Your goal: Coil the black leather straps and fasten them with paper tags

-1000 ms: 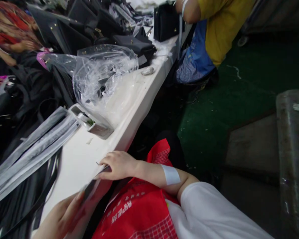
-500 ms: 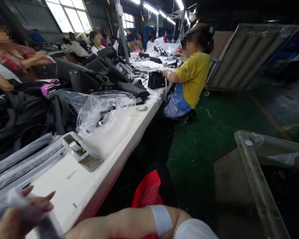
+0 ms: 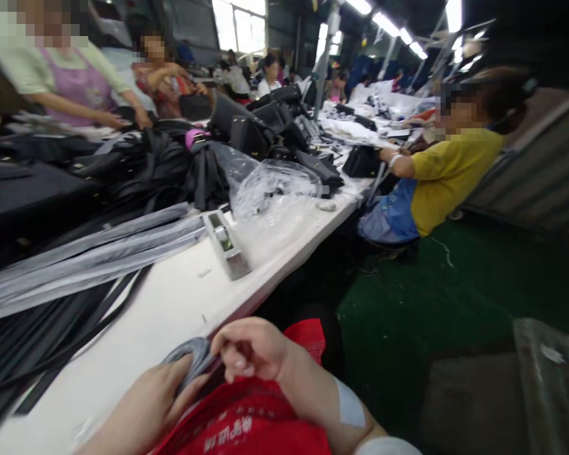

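My left hand (image 3: 154, 392) is closed around a grey coiled strip (image 3: 195, 355), which looks wrapped in thin film, at the table's near edge. Close by on the right, my right hand (image 3: 253, 351) has its fingers curled in, the fingertips at the coil's right side. What the right fingers pinch, if anything, is hidden. Both hands are above the red apron (image 3: 260, 423) on my lap. Left of them on the table lie long film-wrapped strips (image 3: 137, 253) and several bare black straps (image 3: 76, 335). A tape dispenser (image 3: 227, 246) stands farther up the table.
Beyond the dispenser lie crumpled clear plastic (image 3: 279, 189) and piled black bags (image 3: 251, 136) on the white table (image 3: 171, 297). A co-worker in yellow (image 3: 436, 170) sits along the right edge; another in a purple apron (image 3: 83, 88) is across the table. A plastic-covered cart (image 3: 545, 366) stands lower right.
The view has swung left. The hands, earlier stretched toward the lower left with a film-wrapped piece, are now together above the apron, with the grey strip coiled in the left.
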Tool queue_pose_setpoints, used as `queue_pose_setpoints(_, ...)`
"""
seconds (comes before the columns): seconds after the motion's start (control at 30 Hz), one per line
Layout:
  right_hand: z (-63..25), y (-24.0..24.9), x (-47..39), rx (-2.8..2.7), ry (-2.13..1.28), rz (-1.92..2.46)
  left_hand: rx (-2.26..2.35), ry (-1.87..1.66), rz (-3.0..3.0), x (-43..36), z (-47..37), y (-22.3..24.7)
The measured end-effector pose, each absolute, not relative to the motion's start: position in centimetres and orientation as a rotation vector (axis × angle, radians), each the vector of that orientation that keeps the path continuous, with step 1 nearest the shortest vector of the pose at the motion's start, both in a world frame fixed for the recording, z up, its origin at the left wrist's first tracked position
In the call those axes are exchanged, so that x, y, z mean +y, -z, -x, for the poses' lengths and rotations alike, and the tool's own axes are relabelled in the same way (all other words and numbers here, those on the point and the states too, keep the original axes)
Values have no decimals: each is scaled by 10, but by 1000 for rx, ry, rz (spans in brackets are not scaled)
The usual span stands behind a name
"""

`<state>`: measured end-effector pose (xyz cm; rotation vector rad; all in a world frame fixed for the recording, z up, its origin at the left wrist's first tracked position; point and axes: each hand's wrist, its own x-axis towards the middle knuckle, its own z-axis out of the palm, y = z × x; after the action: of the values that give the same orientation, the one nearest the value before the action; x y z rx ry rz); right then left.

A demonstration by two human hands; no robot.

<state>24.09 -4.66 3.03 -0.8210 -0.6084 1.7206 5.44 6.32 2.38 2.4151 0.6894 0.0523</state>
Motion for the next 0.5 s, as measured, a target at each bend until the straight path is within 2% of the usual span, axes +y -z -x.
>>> queue_pose_setpoints(0.07, -230, -37, -54, -831, -1323, 1124, 672, 141, -2189, 49, -45, -27)
queue_pose_setpoints(0.13, -216, -37, -57, -1215, -962, 1295, 668, 189, -1949, 39, -36, -26)
queue_pose_setpoints(0.2, -200, -29, -55, -1604, -830, 1292, 719, 136, -1733, 32, -26, -21)
queue_pose_setpoints(0.3, -180, -9, -49, -1874, -999, 1249, 845, 77, -1378, 21, -7, -9)
queue_pose_setpoints(0.5, -170, 37, -36, -2019, -1433, 1174, 835, -104, -554, -8, 26, 33)
